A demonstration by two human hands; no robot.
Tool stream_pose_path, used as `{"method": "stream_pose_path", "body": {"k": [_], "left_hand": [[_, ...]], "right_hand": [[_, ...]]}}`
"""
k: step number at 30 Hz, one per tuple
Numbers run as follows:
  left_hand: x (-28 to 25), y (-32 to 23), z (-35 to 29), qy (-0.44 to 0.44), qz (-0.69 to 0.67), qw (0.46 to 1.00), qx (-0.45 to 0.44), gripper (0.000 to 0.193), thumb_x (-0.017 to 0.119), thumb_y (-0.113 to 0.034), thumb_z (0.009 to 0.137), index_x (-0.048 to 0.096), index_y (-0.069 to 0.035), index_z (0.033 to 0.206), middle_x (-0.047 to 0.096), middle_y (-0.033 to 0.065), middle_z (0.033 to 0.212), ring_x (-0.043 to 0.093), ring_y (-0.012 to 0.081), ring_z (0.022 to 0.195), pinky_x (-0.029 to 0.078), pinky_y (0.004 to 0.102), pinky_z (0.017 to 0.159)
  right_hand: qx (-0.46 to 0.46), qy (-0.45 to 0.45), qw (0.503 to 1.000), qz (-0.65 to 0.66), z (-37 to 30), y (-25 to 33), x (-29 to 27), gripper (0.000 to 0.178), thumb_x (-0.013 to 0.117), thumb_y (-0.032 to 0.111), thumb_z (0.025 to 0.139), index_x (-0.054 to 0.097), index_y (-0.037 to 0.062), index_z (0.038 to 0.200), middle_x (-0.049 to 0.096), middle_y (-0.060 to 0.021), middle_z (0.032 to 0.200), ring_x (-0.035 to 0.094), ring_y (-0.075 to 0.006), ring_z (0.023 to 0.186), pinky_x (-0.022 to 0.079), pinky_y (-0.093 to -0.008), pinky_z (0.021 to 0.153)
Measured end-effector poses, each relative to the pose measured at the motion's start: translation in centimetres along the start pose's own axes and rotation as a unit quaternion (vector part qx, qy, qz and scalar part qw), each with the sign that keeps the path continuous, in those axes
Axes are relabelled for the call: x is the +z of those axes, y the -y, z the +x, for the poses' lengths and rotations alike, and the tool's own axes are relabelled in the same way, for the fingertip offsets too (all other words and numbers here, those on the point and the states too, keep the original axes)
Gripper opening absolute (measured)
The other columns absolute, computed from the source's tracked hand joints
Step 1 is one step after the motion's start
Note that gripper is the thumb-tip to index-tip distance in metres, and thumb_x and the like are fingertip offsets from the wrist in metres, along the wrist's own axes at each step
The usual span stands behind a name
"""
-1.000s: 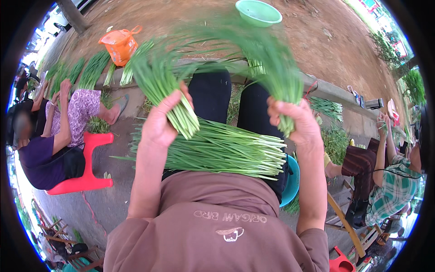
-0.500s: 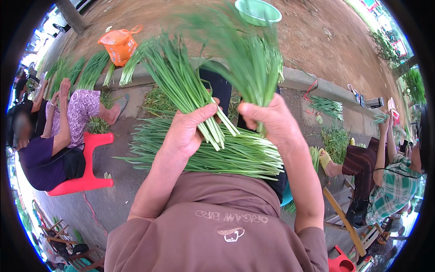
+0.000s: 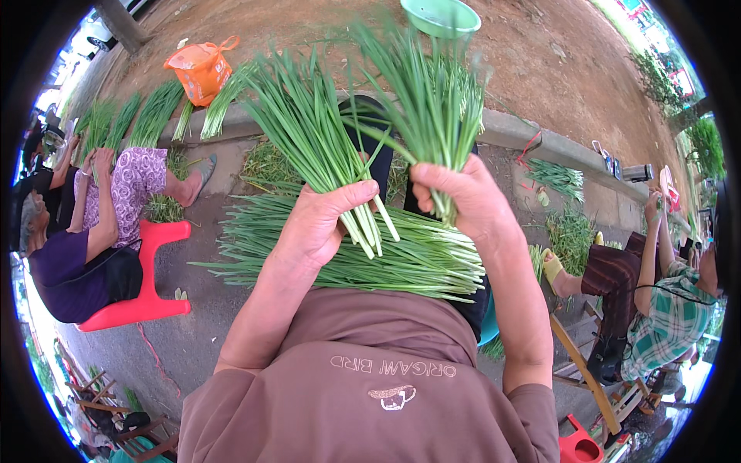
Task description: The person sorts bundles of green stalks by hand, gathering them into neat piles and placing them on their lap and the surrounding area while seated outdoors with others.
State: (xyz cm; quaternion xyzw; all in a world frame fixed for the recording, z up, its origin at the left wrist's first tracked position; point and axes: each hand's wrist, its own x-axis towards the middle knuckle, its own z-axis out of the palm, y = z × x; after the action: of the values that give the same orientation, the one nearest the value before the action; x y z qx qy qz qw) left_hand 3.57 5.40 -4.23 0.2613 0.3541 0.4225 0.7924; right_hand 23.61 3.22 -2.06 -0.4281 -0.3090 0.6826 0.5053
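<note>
My left hand (image 3: pixel 323 224) is closed round the pale lower stems of a bunch of garlic chives (image 3: pixel 309 139), thumb across the front. The green leaves fan up and away. Closed on a second bunch of garlic chives (image 3: pixel 436 116) is my right hand (image 3: pixel 463 197); its leaf tips are blurred. A few leaves cross between the two bunches. Across my lap lies a thick pile of garlic chives (image 3: pixel 386 258), white ends to the right, green tips to the left. My forearms hide part of it.
Beyond my knees runs a stone kerb (image 3: pixel 509 131) with more chives along it. An orange bag (image 3: pixel 202 77) and a light green basin (image 3: pixel 440 17) stand on the dirt. One person sits on a red stool (image 3: pixel 158 255) at left; another in checked clothing (image 3: pixel 670 316) sits right.
The right bunch, strongly blurred before, has slowed and its leaves stand more upright. The left hand still grips its bunch, nearly in place. At left, the seated person's hands have lowered.
</note>
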Motion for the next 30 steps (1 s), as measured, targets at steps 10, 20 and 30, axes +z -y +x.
{"method": "stream_pose_path", "body": {"k": [10,20,30], "left_hand": [[-0.2,1.1,0.0,0.029,0.047,0.998,0.041,0.033,0.072,-0.002,0.077,0.061,-0.002,0.109,0.066,0.0054,0.101,0.062,0.0144,0.089,0.05,0.029,0.078],[-7.4,-9.1,-0.1,0.03,-0.318,0.942,0.102,0.027,0.064,-0.002,0.082,0.055,-0.004,0.108,0.062,0.007,0.098,0.06,0.016,0.074,0.051,0.0375,0.079],[-14.8,-17.3,-7.3,-0.017,-0.182,0.935,0.304,0.023,0.059,-0.003,0.087,0.054,-0.003,0.109,0.053,0.0038,0.082,0.051,0.0176,0.088,0.045,0.0354,0.084]], "right_hand": [[0.019,0.084,0.984,-0.155,-0.3,-0.7,1.4,0.028,0.075,0.011,0.076,0.061,0.0036,0.1,0.061,0.0005,0.079,0.053,-0.0082,0.061,0.042,-0.0242,0.053],[0.062,0.035,0.967,-0.244,0.5,6.2,-2.2,0.025,0.069,0.003,0.075,0.058,-0.0028,0.096,0.063,-0.0111,0.084,0.055,-0.0116,0.055,0.045,-0.0236,0.047],[-0.169,0.133,0.894,-0.394,2.3,15.9,5.7,0.022,0.066,0.012,0.081,0.058,-0.0024,0.096,0.061,-0.0063,0.077,0.054,-0.0079,0.055,0.043,-0.0208,0.049]]}}
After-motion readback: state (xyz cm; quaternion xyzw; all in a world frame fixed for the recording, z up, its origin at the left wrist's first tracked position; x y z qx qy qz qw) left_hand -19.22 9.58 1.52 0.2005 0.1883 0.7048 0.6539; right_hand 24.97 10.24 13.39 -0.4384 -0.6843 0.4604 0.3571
